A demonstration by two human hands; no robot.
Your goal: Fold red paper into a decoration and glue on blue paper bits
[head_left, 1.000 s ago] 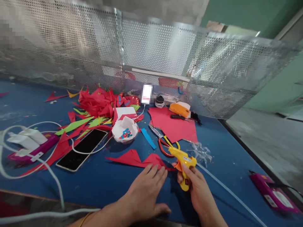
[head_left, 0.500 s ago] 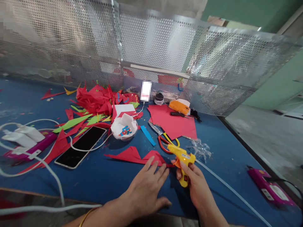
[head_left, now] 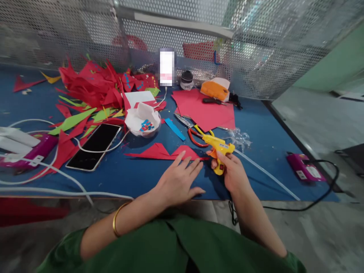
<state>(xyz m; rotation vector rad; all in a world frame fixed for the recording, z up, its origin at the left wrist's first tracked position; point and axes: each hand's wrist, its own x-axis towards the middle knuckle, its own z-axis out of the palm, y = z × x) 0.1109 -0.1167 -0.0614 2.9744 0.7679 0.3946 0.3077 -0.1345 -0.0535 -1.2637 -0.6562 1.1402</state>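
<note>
My right hand is closed around the handle of a yellow hot glue gun. A long clear glue stick runs out of the gun's back end. My left hand lies flat with fingers apart, its fingertips on a folded red paper piece. The gun's nozzle is close to red and yellow-handled scissors. A blue paper strip rests beyond the red piece. Left of it stands a white paper-lined bowl with small blue and red bits inside.
Red paper scraps are heaped at the back left. A black-screened phone and white cables lie at the left. Red sheets with a black-handled tool lie behind the scissors. A purple power strip is at the right edge.
The camera view has tipped downward, so the table sits higher in the picture and my green clothing shows. Both hands stay in nearly the same place, the glue gun still held.
</note>
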